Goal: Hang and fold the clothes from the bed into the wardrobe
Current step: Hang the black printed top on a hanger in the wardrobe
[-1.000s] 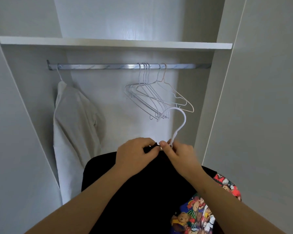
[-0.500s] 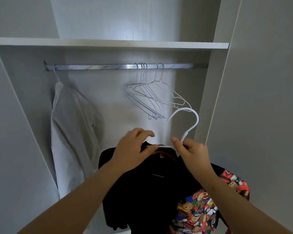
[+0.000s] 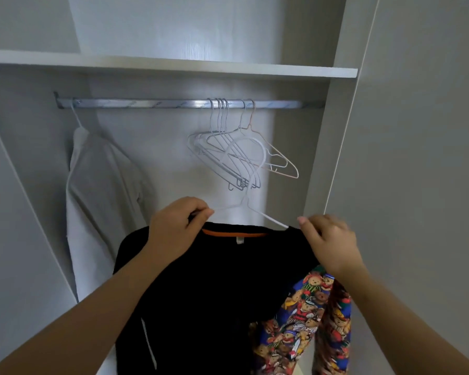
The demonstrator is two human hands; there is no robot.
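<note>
A black shirt [image 3: 214, 280] with an orange neck band hangs on a white wire hanger [image 3: 251, 182] that I hold up in front of the open wardrobe. My left hand [image 3: 173, 231] pinches the shirt's left shoulder and the hanger's left arm. My right hand [image 3: 328, 242] grips the right shoulder over the hanger's other arm. The hanger's hook stands below the metal rail [image 3: 179, 103], overlapping the bare hangers behind it. A bear-print garment [image 3: 303, 320] hangs under my right forearm.
Several bare wire hangers [image 3: 228, 158] hang right of the rail's middle. A pale grey garment [image 3: 100, 196] hangs at the rail's far left. A white shelf [image 3: 173, 64] runs above the rail. An open wardrobe door [image 3: 417, 158] stands at the right.
Both hands have moved apart from the collar to the shirt's shoulders and lifted it. The hanger's hook has risen toward the rail and the neck band now shows.
</note>
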